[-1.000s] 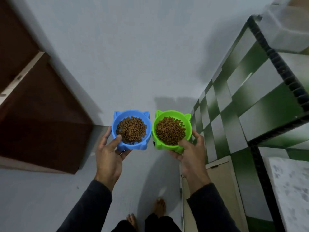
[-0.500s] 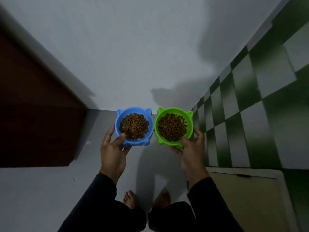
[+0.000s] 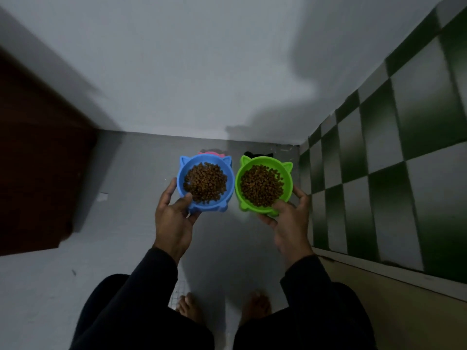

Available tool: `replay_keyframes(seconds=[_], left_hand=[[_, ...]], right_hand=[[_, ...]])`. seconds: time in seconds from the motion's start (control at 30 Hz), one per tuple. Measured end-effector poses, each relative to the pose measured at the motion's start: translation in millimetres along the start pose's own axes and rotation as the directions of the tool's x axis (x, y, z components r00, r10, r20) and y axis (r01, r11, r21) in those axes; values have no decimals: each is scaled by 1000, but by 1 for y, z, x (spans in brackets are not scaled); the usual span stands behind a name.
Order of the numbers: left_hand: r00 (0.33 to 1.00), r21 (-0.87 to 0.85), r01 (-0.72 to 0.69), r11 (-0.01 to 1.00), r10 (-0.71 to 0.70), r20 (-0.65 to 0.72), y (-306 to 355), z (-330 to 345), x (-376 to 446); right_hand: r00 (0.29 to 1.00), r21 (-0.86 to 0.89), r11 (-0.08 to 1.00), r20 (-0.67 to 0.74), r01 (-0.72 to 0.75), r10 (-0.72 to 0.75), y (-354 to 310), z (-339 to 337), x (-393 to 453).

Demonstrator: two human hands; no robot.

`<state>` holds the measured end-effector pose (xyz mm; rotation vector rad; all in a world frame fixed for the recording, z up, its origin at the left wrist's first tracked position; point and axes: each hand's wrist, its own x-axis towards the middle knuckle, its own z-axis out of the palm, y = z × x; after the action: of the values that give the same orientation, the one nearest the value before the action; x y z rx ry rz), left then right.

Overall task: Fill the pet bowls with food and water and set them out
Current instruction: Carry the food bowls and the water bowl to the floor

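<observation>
Since a second ago we have bent low toward the floor, and 2 more bowls have come into view at the foot of the wall: a pink bowl and a black bowl, each mostly hidden behind what we carry. We judge that the setting-down spot is close, with food filled and placing not yet done.

On the left stands a dark brown wooden panel. Our left hand grips the blue bowl, thumb over its near rim and fingers curled beneath. Just beside it, our right hand grips the green bowl the same way. Both are smooth moulded plastic, round with 2 pointed cat ears, and heaped with small brown kibble. To the right runs a glossy green-and-white chequered wall.
</observation>
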<state>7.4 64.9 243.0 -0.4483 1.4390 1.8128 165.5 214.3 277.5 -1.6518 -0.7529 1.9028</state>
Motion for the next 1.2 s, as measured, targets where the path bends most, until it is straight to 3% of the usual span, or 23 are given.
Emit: replay_keyframes(seconds=[0.53, 0.83, 1.2], left_hand=[[998, -27, 62, 998, -62, -20, -139, -66, 149], [988, -32, 148, 988, -150, -49, -166, -77, 179], [982, -1, 176, 984, -175, -64, -193, -107, 204]], right_hand=[[984, 59, 995, -153, -83, 91, 164, -6, 169], [960, 0, 991, -247, -134, 130, 192, -20, 204], [959, -79, 987, -261, -138, 113, 219, -41, 235]])
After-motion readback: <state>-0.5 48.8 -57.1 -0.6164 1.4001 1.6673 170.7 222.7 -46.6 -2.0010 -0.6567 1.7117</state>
